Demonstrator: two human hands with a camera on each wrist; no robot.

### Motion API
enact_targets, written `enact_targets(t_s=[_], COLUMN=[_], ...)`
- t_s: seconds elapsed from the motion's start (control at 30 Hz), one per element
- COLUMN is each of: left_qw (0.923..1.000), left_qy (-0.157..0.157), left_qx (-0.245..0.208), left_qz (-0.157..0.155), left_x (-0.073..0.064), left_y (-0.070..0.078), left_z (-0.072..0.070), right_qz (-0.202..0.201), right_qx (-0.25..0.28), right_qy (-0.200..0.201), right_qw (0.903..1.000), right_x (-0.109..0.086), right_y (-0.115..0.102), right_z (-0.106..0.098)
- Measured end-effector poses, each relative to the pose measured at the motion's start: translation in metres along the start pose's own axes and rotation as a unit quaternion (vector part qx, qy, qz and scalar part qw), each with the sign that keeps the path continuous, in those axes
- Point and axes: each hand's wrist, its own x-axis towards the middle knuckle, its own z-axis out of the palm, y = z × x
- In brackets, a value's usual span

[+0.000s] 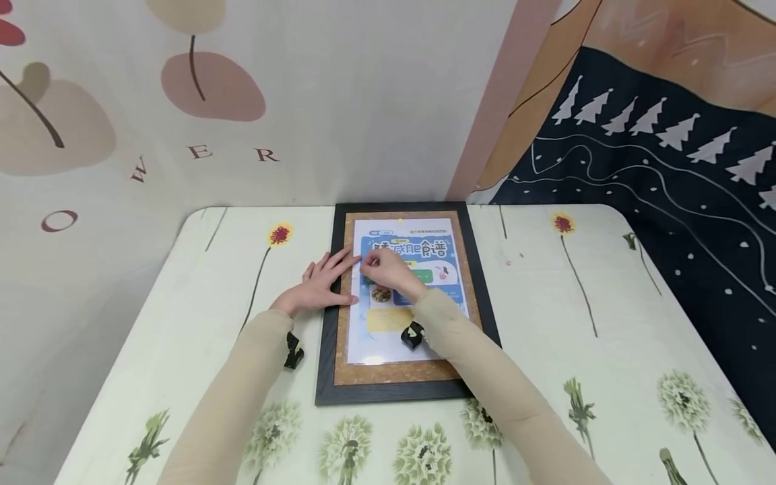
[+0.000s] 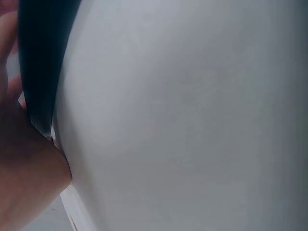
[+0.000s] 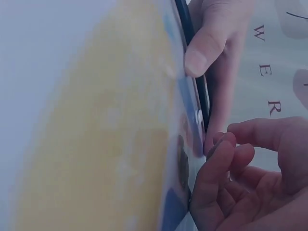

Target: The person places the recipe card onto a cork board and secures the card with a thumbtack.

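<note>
A printed poster with blue, yellow and green panels (image 1: 388, 340) lies on a cork board (image 1: 394, 374) with a black frame (image 1: 394, 391). My left hand (image 1: 318, 286) rests across the frame's left side with fingers spread. Its thumb and fingertips touch the poster's left edge. Over the poster's upper left, my right hand (image 1: 391, 269) has curled fingers, with thumb and fingertips drawn together close to that edge. In the right wrist view, the right fingers (image 3: 216, 168) are bent near the left hand (image 3: 211, 43); I cannot tell whether they pinch something small.
A small yellow spot (image 1: 400, 219) marks the poster's top edge. The table (image 1: 545, 404) wears a white cloth printed with flowers. Printed curtains (image 1: 364, 101) hang right behind it, and the frame's far end reaches the table's back edge.
</note>
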Motion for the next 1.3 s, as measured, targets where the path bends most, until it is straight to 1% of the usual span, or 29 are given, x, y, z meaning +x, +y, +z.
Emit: enact_targets(t_s=[0.23, 0.3, 0.5, 0.6, 0.73, 0.87, 0.9, 1.2, 1.3], left_qw=[1.0000, 1.0000, 0.9999, 1.0000, 1.0000, 1.0000, 1.0000, 1.0000, 1.0000], left_qy=[0.003, 0.001, -0.002, -0.001, -0.001, 0.000, 0.001, 0.002, 0.002], left_qx=[-0.003, 0.000, 0.003, 0.001, -0.004, -0.004, -0.003, 0.002, 0.006], left_qz=[0.000, -0.002, -0.010, -0.010, -0.008, -0.006, -0.004, -0.003, -0.003], left_x=[-0.002, -0.002, -0.001, -0.001, -0.002, -0.002, -0.002, -0.001, 0.000], left_y=[0.001, 0.001, 0.001, 0.001, 0.001, 0.000, 0.000, 0.001, 0.002], left_z=[-0.001, 0.000, 0.003, 0.004, 0.004, 0.003, 0.003, 0.001, 0.001], right_qz=[-0.016, -0.022, -0.030, -0.035, -0.027, -0.010, -0.011, -0.002, 0.002], right_qx=[-0.008, -0.006, 0.024, 0.036, 0.049, 0.077, 0.083, 0.120, 0.151], right_qy=[0.016, 0.013, -0.001, 0.001, 0.018, 0.042, 0.046, 0.082, 0.085], right_qw=[0.9997, 0.9996, 0.9993, 0.9987, 0.9983, 0.9961, 0.9955, 0.9895, 0.9849], right_x=[-0.010, -0.014, -0.028, -0.035, -0.044, -0.049, -0.050, -0.061, -0.063], right_y=[0.009, 0.011, 0.022, 0.030, 0.042, 0.054, 0.056, 0.068, 0.073], right_z=[-0.008, -0.012, -0.024, -0.032, -0.041, -0.049, -0.051, -0.074, -0.084])
